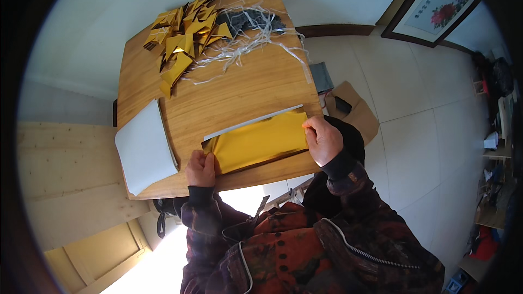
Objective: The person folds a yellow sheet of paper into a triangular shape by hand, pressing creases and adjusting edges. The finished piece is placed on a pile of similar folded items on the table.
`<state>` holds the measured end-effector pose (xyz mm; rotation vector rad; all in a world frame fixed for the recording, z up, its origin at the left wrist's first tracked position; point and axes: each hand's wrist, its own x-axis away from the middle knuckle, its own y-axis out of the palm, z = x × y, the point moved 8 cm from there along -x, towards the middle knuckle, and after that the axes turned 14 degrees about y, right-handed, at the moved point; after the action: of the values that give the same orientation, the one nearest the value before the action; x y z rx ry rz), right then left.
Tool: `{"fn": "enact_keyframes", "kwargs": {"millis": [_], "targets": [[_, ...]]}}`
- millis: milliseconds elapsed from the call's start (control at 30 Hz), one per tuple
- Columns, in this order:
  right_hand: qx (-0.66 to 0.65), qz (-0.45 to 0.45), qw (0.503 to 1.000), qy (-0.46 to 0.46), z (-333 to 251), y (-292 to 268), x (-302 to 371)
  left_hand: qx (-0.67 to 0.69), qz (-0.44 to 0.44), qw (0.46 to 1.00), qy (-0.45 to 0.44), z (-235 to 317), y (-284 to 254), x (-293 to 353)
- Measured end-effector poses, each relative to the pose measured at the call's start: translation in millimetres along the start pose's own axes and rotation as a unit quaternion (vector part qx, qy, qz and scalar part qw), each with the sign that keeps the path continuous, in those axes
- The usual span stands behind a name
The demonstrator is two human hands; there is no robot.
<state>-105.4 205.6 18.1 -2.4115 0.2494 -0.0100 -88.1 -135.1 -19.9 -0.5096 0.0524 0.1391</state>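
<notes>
We hold the gold sheet flat on the surface, left hand pinching its near-left corner, right hand gripping its right edge; both sets of fingers are closed on it. Beyond them lies a pile of folded gold pieces; left, a white stack. This sheet appears only partly folded.

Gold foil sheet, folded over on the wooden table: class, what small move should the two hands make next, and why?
Probably press and slide along the fold. The left hand pinches the shiny gold foil sheet at its left end, the right hand holds its right end, and its white underside shows along the far edge on the round wooden table. The sheet seems folded but the crease looks soft.
</notes>
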Motion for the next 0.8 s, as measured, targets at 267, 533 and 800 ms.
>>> {"fn": "enact_keyframes", "kwargs": {"millis": [267, 533, 800], "targets": [[0.045, 0.022, 0.999, -0.006, -3.8, 2.7, 5.3, -0.018, -0.008, 1.0, 0.007, 8.4, 3.5, -1.4], [0.055, 0.012, 0.998, 0.024, -6.5, 2.5, 3.5, -0.015, -0.002, 1.0, 0.004, 4.4, 3.2, -0.7], [0.073, 0.026, 0.997, -0.015, -8.1, 4.0, 4.3, 0.02, 0.014, 0.999, -0.033, -1.1, 3.7, 1.9]]}}
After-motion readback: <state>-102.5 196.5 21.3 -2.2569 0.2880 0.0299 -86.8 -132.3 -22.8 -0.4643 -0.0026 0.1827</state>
